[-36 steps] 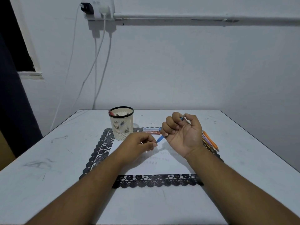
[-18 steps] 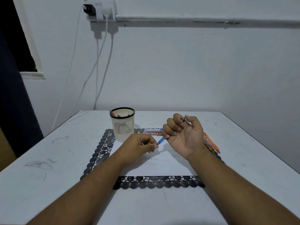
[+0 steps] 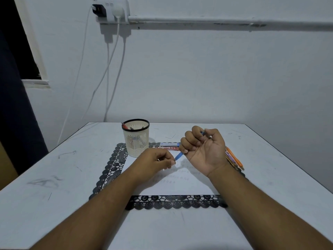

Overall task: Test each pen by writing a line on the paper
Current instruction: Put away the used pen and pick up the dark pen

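1. right hand [image 3: 205, 150]: palm turned up, raised above the paper, fingers curled round a blue pen; grip closed on the barrel.
2. blue pen [image 3: 179, 156]: long axis runs from far right to near left. one end shows past the index finger and thumb at the top of the fist, the other juts out below the little finger, pointing down-left at the left hand. which end is the tip cannot be told.
3. left hand [image 3: 155, 164]: just left of the pen's lower end, fingers curled with thumb and forefinger pinched narrow. a small pale item seems to sit in the pinch, perhaps a cap; too small to confirm.
4. key relation: the pen's lower end lies just beside the left fingertips [image 3: 172, 162], nearly touching. the left hand is the nearer one to that end; a capping or uncapping move would run along the pen's axis.
5. paper [image 3: 189, 184]: white sheet under both hands, on a black lace mat [image 3: 111, 170]; rows of faint marks already on it.
6. pen cup [image 3: 136, 138]: pale mesh, black rim, upright at the mat's far left corner, a few pens inside.
7. loose pens: two [image 3: 168, 146] at the far edge of the paper; an orange-led group [image 3: 234, 158] right of the right wrist.
8. table [image 3: 54, 177]: white, scuffed.
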